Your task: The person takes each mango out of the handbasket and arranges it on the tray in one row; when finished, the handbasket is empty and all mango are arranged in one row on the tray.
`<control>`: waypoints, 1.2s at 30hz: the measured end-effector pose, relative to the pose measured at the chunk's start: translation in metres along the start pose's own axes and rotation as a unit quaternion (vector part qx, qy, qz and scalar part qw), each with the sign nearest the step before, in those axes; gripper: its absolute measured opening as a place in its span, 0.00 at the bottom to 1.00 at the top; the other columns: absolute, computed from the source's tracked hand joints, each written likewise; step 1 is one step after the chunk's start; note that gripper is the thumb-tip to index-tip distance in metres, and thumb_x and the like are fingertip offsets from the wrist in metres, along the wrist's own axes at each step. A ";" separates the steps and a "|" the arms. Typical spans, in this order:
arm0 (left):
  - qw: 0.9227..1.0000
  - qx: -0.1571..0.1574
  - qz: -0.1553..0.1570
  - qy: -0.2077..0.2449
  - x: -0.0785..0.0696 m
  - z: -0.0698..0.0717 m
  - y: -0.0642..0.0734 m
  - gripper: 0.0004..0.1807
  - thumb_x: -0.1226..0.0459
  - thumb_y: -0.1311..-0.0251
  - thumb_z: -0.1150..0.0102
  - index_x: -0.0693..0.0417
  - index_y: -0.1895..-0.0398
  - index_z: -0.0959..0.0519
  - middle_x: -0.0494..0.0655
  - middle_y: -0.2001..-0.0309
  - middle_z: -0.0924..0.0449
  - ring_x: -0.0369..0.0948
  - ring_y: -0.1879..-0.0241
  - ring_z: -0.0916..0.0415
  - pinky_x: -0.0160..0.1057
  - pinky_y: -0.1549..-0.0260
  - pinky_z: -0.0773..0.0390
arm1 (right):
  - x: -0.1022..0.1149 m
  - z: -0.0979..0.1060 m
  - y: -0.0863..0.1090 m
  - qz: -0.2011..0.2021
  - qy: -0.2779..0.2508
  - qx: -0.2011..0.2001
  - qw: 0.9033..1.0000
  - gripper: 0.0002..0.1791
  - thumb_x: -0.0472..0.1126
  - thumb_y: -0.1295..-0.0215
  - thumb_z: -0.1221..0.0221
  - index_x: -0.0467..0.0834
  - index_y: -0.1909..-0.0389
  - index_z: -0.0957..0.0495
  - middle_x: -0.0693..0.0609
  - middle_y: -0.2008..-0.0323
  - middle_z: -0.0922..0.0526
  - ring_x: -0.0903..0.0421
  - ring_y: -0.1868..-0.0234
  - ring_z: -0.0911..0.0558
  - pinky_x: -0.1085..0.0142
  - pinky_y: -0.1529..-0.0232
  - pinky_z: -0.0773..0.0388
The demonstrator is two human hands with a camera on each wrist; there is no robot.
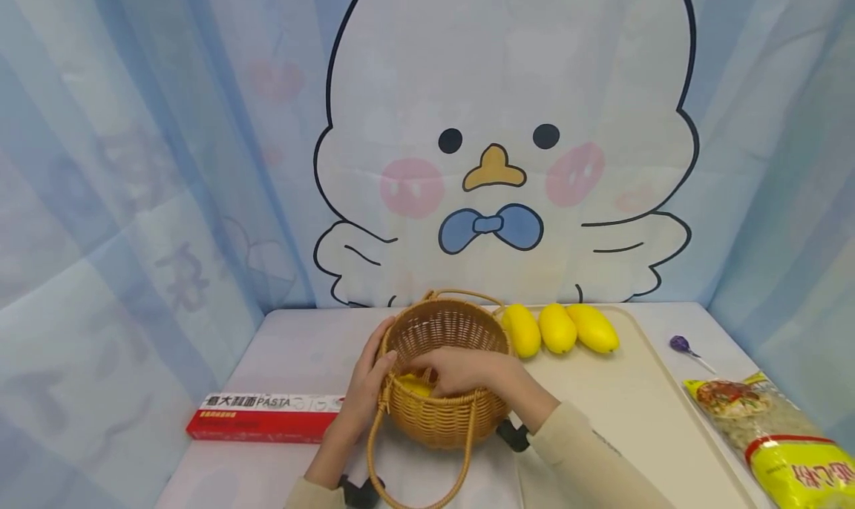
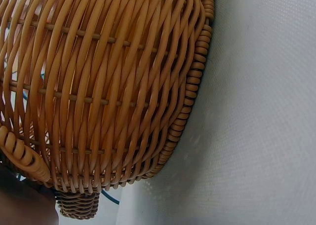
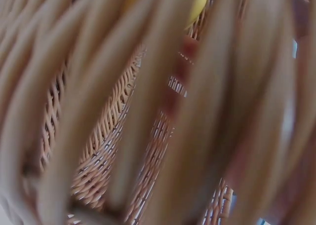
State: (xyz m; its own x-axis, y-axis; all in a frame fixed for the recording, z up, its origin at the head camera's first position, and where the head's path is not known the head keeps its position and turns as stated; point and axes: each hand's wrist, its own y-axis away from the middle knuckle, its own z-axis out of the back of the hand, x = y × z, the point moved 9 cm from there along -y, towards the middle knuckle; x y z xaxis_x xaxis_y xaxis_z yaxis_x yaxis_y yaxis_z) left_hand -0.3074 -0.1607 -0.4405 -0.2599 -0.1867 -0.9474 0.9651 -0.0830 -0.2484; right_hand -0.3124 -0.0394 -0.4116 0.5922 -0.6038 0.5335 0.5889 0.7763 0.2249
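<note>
A round wicker basket (image 1: 441,427) stands on the table in front of me. My left hand (image 1: 367,375) grips its left side, thumb at the rim and fingers along the outer wall. Its weave fills much of the left wrist view. My right hand (image 1: 461,369) reaches over the rim, and its fingers are down inside around a yellow mango (image 1: 415,385). The mango is partly hidden by the hand and the basket wall; I cannot tell whether the fingers pinch it. Through the blurred weave in the right wrist view, a bit of the yellow mango (image 3: 198,7) shows.
Three more yellow mangoes (image 1: 557,328) lie in a row at the back of a beige tray (image 1: 628,412). A red and white pasta box (image 1: 263,420) lies on the left. To the right are a purple lollipop (image 1: 680,343) and a yellow food bag (image 1: 768,427). The basket's handle (image 1: 461,472) hangs forward.
</note>
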 end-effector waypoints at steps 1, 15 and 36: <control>1.000 0.000 0.001 0.000 0.000 0.000 0.000 0.29 0.54 0.25 0.57 0.23 0.24 0.46 0.29 0.24 0.46 0.44 0.23 0.48 0.58 0.25 0.47 | 0.000 -0.001 0.000 -0.001 0.001 0.003 1.000 0.34 0.37 0.39 0.34 0.54 0.31 0.29 0.56 0.37 0.21 0.57 0.44 0.20 0.67 0.43 0.21; 1.000 -0.001 -0.005 -0.001 0.001 0.002 0.000 0.29 0.56 0.25 0.57 0.28 0.23 0.46 0.30 0.24 0.45 0.42 0.23 0.48 0.56 0.25 0.47 | -0.006 -0.008 -0.008 -0.010 0.041 0.027 0.999 0.35 0.36 0.39 0.34 0.58 0.31 0.29 0.59 0.39 0.21 0.59 0.42 0.21 0.65 0.41 0.22; 1.000 0.002 -0.006 0.001 -0.001 0.000 0.000 0.28 0.54 0.25 0.57 0.23 0.25 0.46 0.30 0.24 0.46 0.44 0.23 0.47 0.56 0.25 0.46 | -0.005 -0.004 -0.006 -0.010 0.037 0.022 0.999 0.32 0.33 0.41 0.35 0.58 0.36 0.24 0.59 0.38 0.21 0.57 0.37 0.23 0.62 0.36 0.24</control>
State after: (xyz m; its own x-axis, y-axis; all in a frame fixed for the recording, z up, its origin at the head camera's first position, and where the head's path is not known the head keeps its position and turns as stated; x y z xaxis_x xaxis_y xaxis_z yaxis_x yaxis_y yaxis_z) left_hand -0.3072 -0.1605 -0.4392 -0.2708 -0.1828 -0.9451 0.9619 -0.0890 -0.2584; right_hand -0.3166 -0.0415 -0.4188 0.6198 -0.6302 0.4677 0.5773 0.7698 0.2722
